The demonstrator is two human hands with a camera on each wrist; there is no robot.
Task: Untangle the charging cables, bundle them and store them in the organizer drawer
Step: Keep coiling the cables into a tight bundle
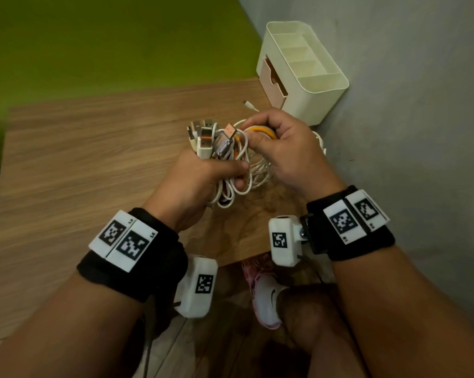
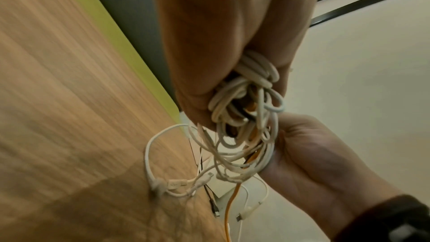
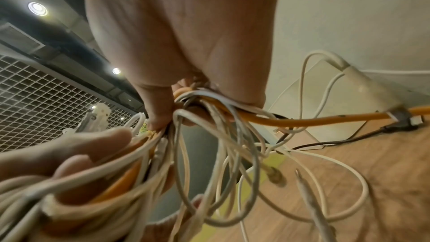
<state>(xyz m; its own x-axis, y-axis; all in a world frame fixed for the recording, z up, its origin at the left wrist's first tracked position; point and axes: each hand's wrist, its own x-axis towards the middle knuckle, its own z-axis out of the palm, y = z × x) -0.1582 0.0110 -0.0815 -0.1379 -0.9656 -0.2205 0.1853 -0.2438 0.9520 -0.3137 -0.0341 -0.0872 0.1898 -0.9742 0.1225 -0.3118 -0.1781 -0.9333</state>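
Note:
My left hand (image 1: 203,170) grips a bunch of white charging cables (image 1: 230,162), their USB plugs (image 1: 203,135) sticking up out of the fist. My right hand (image 1: 274,148) is just to its right, its fingers curled round an orange cable (image 1: 260,130) and some white loops of the same tangle. In the left wrist view the white cable tangle (image 2: 244,120) hangs from the fist, with loose ends trailing onto the table (image 2: 58,98). In the right wrist view the orange cable (image 3: 291,121) runs out to the right over the wood. The cream organizer (image 1: 304,69) stands at the back, its pink drawer (image 1: 272,77) facing left.
The wooden table (image 1: 94,148) stretches left of my hands. A grey wall (image 1: 408,105) runs along the right, with the organizer against it. One white plug (image 1: 249,104) lies on the table near the organizer. Below the table edge are a knee and a white shoe (image 1: 266,301).

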